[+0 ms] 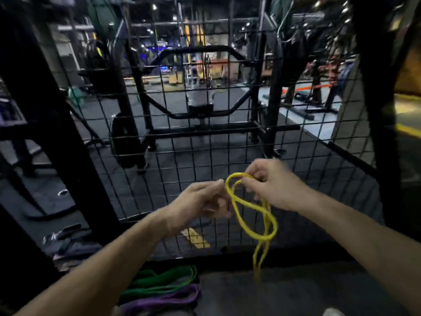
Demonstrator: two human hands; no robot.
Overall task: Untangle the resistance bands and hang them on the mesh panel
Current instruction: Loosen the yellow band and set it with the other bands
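Head view showed me both hands up in front of the mesh [159, 133], working the yellow band [252, 208]. My right hand [271, 185] was closed on the band's top loop; my left hand [202, 201] pinched the strand just beside it, on the loop's left edge. The knot sat below and slightly right of both hands, nearer the right one, with the band's length hanging straight down from it. Green [164, 279] and purple [164, 298] bands lay on the floor below my left arm.
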